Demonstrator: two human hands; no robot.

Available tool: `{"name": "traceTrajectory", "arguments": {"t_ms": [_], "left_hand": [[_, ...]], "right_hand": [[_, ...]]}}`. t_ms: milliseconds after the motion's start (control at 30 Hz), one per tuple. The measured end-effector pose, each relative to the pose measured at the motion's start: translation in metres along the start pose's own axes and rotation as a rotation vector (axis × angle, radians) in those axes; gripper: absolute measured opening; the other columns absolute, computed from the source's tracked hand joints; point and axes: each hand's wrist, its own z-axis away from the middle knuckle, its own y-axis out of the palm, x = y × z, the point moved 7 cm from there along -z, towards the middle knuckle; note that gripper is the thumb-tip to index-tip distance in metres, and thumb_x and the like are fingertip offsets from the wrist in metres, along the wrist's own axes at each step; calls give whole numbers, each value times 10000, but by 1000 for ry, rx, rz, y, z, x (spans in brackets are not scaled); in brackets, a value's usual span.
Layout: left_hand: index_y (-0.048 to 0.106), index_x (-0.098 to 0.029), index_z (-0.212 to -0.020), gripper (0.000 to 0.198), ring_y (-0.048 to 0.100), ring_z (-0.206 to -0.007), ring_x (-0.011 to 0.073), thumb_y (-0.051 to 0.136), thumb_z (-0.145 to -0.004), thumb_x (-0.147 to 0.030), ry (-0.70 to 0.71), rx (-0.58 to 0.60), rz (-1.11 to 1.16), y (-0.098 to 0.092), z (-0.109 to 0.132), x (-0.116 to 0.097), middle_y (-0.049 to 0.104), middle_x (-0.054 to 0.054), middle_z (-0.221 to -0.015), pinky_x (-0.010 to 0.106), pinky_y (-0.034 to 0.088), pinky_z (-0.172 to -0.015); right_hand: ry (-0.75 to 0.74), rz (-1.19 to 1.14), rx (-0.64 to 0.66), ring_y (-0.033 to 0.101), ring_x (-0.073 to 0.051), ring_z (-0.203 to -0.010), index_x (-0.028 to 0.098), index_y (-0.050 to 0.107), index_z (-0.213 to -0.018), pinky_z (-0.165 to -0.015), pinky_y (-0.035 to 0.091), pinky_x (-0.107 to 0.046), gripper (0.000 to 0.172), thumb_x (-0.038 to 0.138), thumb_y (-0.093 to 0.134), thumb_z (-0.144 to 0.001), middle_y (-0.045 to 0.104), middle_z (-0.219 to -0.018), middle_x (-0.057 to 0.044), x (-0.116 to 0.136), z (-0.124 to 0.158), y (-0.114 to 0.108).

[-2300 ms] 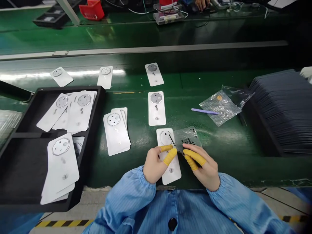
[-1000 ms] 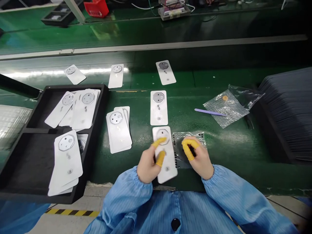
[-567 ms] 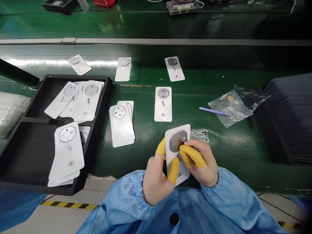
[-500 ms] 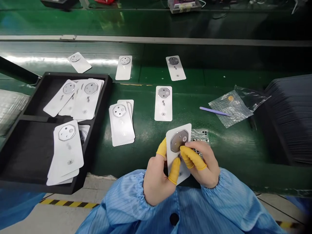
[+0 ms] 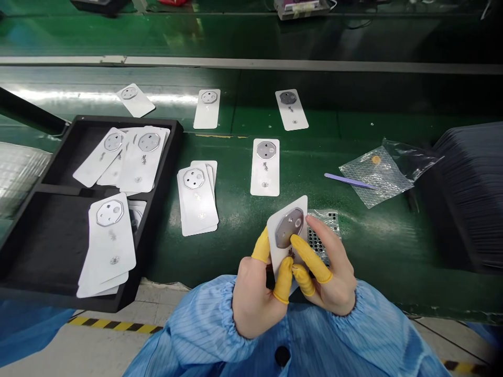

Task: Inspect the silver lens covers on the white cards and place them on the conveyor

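A white rectangular panel (image 5: 280, 255) with a shiny grey octagonal plate near its top is gripped in my left hand (image 5: 257, 298), thumb on its face and other fingers at its edge and behind. The panel stands tilted towards the right. My right hand (image 5: 330, 272) is at the panel's right side with its fingers apart. One yellow-covered finger reaches across the face near the octagonal plate, and a bare finger reaches the upper right edge. Yellow finger cots cover some fingers of both hands. Behind the right hand lies a clear sheet of small black dots (image 5: 317, 242), partly hidden.
Similar panels lie on the green bench: one ahead (image 5: 265, 175), a small stack (image 5: 198, 204) to the left and several farther back. A black divided tray (image 5: 39, 230) holds more. Purple tweezers (image 5: 346, 179) and a bubble-wrap bag (image 5: 387, 183) lie right, near stacked dark sheets (image 5: 471, 193).
The panel has turned to a steeper angle. My right fingers have spread from their pinch by the octagonal plate, with the thumb moving lower. The view has shifted slightly.
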Motion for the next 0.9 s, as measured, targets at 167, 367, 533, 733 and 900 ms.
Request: {"name": "traceTrajectory", "arguments": {"t_ms": [167,367,533,733,900], "left_hand": [[380,-212,-1382,569,703,-794,194,548,-846,-121,165,-44,-143,0,0,-13,657,121,-1205,310,561,-779],[510,-155,-1219,429,626,-537,135,586,-797,-129,167,-86,-242,-2,-2,-5,720,61,-814,252,559,-611],[588,-162,-1101,289,679,-638,191,599,-814,-190,143,-72,-270,-6,-13,7,713,67,-769,279,570,-629],[544,-168,-1282,442,682,-955,244,596,-852,-251,52,-202,-154,-50,-17,26,705,109,-1086,315,574,-784],[703,-114,-1059,303,686,-942,271,562,-863,-298,-170,-85,-192,-49,-17,47,726,126,-1037,362,554,-841]], "right_hand": [[-14,26,57,374,-384,-1334,117,298,-1455,-976,463,-611,563,267,409,-923,269,-1517,-184,7,0,3],[0,-52,158,311,-372,-1374,59,298,-1444,-1038,422,-579,558,210,410,-919,259,-1509,-227,3,1,14],[51,-128,212,303,-328,-1394,126,322,-1440,-1077,394,-549,533,239,424,-929,260,-1522,-188,-9,-1,17],[241,-42,214,334,-308,-1385,147,338,-1429,-1086,400,-526,622,208,587,-862,326,-1495,-188,-36,40,3],[225,-30,73,509,-277,-1263,205,556,-1259,-997,509,-500,499,2,591,-804,570,-1316,-127,-47,70,-6]]}}
